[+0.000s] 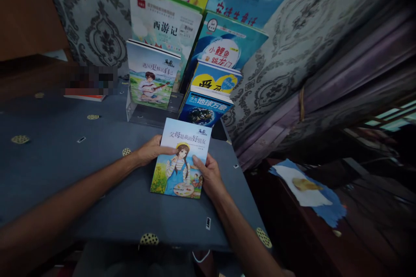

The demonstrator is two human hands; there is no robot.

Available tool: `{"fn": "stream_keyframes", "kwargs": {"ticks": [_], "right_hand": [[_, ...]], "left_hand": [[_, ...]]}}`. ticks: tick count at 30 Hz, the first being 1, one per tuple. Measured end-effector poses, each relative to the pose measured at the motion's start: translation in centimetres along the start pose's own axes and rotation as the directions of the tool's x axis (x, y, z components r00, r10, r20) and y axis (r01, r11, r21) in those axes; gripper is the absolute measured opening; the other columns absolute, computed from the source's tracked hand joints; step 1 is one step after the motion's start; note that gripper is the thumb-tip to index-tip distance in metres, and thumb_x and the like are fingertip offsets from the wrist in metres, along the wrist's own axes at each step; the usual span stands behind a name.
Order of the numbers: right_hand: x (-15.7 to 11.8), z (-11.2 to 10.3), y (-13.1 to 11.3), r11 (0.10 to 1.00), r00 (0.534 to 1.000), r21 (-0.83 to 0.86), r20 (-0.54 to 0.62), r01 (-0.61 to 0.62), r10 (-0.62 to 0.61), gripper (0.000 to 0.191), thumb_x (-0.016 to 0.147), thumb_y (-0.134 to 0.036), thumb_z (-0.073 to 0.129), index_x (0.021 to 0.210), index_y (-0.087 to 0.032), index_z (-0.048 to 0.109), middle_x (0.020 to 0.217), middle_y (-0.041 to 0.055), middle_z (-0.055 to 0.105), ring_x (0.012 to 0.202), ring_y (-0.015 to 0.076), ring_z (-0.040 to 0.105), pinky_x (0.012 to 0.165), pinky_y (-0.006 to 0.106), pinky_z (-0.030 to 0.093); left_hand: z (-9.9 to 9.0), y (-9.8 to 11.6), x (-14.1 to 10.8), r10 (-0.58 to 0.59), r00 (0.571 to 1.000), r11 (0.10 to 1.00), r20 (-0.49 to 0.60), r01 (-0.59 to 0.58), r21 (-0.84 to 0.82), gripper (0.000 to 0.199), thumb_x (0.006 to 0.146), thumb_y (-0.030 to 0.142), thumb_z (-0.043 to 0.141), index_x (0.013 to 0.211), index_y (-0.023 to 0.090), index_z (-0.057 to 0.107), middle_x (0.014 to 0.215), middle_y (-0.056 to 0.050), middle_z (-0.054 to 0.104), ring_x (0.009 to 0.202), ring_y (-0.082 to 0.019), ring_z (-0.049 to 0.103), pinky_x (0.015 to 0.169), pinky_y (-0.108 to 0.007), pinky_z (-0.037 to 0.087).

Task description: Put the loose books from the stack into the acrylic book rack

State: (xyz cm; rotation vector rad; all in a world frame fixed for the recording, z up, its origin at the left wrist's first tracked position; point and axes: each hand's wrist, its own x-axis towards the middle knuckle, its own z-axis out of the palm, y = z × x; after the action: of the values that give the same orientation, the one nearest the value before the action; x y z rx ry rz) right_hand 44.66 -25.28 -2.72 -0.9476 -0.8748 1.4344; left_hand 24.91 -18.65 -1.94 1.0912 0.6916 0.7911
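Observation:
Between my two hands is a paperback book [175, 173], its cover showing a braided girl in a yellow hat with a paint palette. My left hand [152, 150] grips its left edge, thumb lying on the cover and fingers behind. On the right edge my right hand [209, 172] has the same hold, thumb on the front. Just beyond the held book stands a clear acrylic book rack [143, 114]. In its left column, the front book [152, 80] shows a guitar player. The right column's front book [203, 110] is dark blue with a globe.
Taller books rise behind in the rack, among them a white and green one [162, 21] and a teal one [227, 41]. A red-edged book [86, 96] lies at the back left of the grey tablecloth [65, 138]. Patterned curtain [260, 86] hangs behind; right of the table is a blue-and-white sheet [305, 186].

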Motion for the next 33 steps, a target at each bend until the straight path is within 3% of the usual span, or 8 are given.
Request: {"fn": "stream_keyframes", "kwargs": {"ticks": [15, 24, 33], "right_hand": [[-0.1, 0.11, 0.25, 1.0, 1.0, 0.01, -0.001, -0.01, 0.01, 0.053, 0.063, -0.034, 0.091, 0.11, -0.023, 0.068, 0.102, 0.0048, 0.08, 0.088, 0.0281, 0.076, 0.08, 0.042, 0.063], [-0.05, -0.06, 0.38, 1.0, 1.0, 0.011, 0.018, -0.005, 0.005, 0.048, 0.065, -0.034, 0.09, 0.107, -0.024, 0.069, 0.102, 0.0043, 0.08, 0.09, 0.0283, 0.076, 0.082, 0.042, 0.063], [0.12, -0.26, 0.56, 1.0, 1.0, 0.017, 0.014, -0.019, 0.019, 0.051, 0.065, -0.035, 0.09, 0.11, -0.024, 0.068, 0.105, 0.0047, 0.079, 0.094, 0.0284, 0.075, 0.085, 0.043, 0.062]], "left_hand": [[0.06, -0.28, 0.05, -0.014, 1.0, 1.0, -0.008, 0.014, -0.024, 0.049, 0.062, 0.027, 0.086, 0.106, 0.011, 0.074, 0.102, -0.013, 0.078, 0.09, -0.025, 0.072, 0.089, -0.04, 0.054], [-0.27, -0.67, -0.11, -0.022, 0.994, 0.999, 0.108, 0.026, -0.038, 0.05, 0.061, 0.025, 0.087, 0.107, 0.011, 0.072, 0.103, -0.012, 0.078, 0.094, -0.028, 0.072, 0.091, -0.041, 0.054], [-0.69, -0.92, -0.07, -0.016, 0.988, 1.0, 0.151, 0.019, -0.019, 0.054, 0.064, 0.025, 0.087, 0.113, 0.012, 0.069, 0.11, -0.013, 0.076, 0.098, -0.029, 0.071, 0.093, -0.043, 0.054]]}}
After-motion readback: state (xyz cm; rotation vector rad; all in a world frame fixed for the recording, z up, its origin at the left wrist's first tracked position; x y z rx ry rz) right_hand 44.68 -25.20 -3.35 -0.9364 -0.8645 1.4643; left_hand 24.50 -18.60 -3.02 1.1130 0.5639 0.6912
